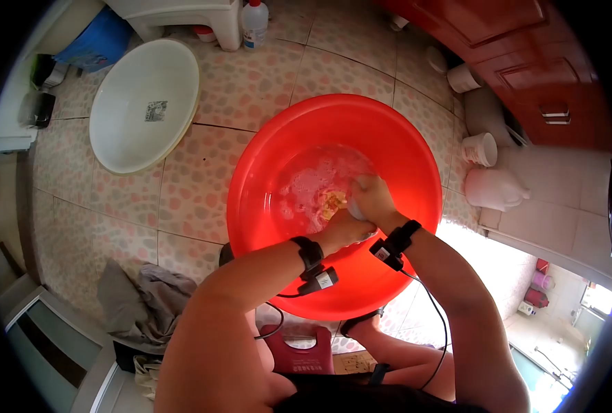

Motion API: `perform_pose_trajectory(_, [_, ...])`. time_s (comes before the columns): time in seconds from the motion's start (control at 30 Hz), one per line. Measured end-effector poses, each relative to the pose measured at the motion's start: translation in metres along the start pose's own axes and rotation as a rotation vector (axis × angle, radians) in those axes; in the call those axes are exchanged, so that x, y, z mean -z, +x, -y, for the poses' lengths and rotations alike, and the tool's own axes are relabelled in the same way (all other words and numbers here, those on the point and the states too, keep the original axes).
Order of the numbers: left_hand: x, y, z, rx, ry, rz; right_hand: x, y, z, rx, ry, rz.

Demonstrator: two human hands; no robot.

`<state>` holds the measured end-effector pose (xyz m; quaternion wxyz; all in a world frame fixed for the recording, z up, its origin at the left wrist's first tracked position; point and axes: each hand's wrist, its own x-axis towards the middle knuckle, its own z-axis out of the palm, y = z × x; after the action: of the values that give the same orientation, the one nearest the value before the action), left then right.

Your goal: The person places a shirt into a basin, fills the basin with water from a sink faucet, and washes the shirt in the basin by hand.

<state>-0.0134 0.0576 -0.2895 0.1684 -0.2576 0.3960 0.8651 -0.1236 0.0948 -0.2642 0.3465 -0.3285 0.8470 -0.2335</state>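
Note:
A large red basin stands on the floor before me, with foamy water in its bottom. Both my hands are inside it, close together, right of its middle. My left hand is closed, its fingers partly hidden, on a wet cloth with a yellow patterned part that shows beside the knuckles. My right hand is curled into a fist just above and to the right, around a pale bunched part that seems to belong to the same cloth. Black straps with small cabled boxes sit on both wrists.
A white basin leans at the upper left, near a white stool and a clear bottle. Grey cloth lies at lower left. Red cabinets, a white bucket and a pale jug stand at right.

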Motion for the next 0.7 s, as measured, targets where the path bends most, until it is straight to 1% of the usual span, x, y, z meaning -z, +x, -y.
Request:
perform_pose_trajectory(0.07, [0.001, 0.005, 0.007, -0.040, 0.052, -0.109, -0.007, 0.006, -0.009, 0.018, -0.019, -0.034])
perform_pose_trajectory(0.1, [0.001, 0.010, 0.014, -0.043, 0.055, -0.115, -0.009, 0.008, -0.016, 0.020, -0.055, -0.048])
perform_pose_trajectory(0.17, [0.003, 0.021, 0.027, -0.153, -0.030, -0.110, -0.014, 0.009, -0.019, 0.026, -0.087, -0.065])
perform_pose_trajectory(0.2, [0.003, 0.023, 0.031, -0.156, -0.026, -0.112, -0.015, 0.009, -0.019, 0.001, -0.103, -0.074])
perform_pose_trajectory(0.27, [0.005, 0.028, 0.037, -0.248, 0.191, -0.232, -0.018, 0.009, -0.019, -0.019, -0.116, -0.087])
perform_pose_trajectory(0.3, [0.008, 0.033, 0.043, -0.252, 0.198, -0.235, -0.021, 0.010, -0.021, -0.062, -0.155, -0.103])
perform_pose_trajectory(0.33, [0.012, 0.036, 0.046, -0.190, 0.202, -0.202, -0.025, 0.011, -0.022, -0.102, -0.191, -0.122])
perform_pose_trajectory(0.37, [0.015, 0.038, 0.049, -0.131, 0.210, -0.169, -0.033, 0.014, -0.034, -0.091, -0.183, -0.134])
perform_pose_trajectory(0.4, [0.010, 0.021, 0.031, -0.267, 0.249, -0.199, -0.042, 0.017, -0.051, -0.060, -0.219, -0.117])
perform_pose_trajectory(0.43, [0.012, 0.029, 0.046, -0.293, 0.281, -0.202, -0.043, 0.019, -0.057, -0.023, -0.255, -0.110])
perform_pose_trajectory(0.47, [0.020, 0.049, 0.076, -0.331, 0.438, -0.261, -0.039, 0.014, -0.050, -0.037, -0.198, -0.144])
perform_pose_trajectory(0.5, [0.029, 0.059, 0.084, -0.364, 0.592, -0.324, -0.034, 0.005, -0.040, -0.051, -0.138, -0.172])
perform_pose_trajectory(0.53, [0.036, 0.049, 0.066, -0.384, 0.621, -0.340, -0.026, 0.000, -0.039, -0.031, -0.013, -0.131])
perform_pose_trajectory(0.57, [0.036, 0.028, 0.042, -0.456, 0.777, -0.337, -0.015, -0.004, -0.038, -0.010, 0.110, -0.081])
perform_pose_trajectory(0.6, [0.033, 0.010, 0.024, -0.521, 0.930, -0.330, 0.002, -0.017, -0.023, -0.046, 0.292, -0.004])
perform_pose_trajectory(0.63, [0.035, 0.001, 0.006, -0.528, 0.949, -0.347, 0.025, -0.032, -0.005, -0.082, 0.471, 0.081])
perform_pose_trajectory(0.7, [0.039, -0.011, -0.038, -0.418, 1.178, -0.101, 0.075, -0.052, 0.007, 0.102, 0.538, 0.213])
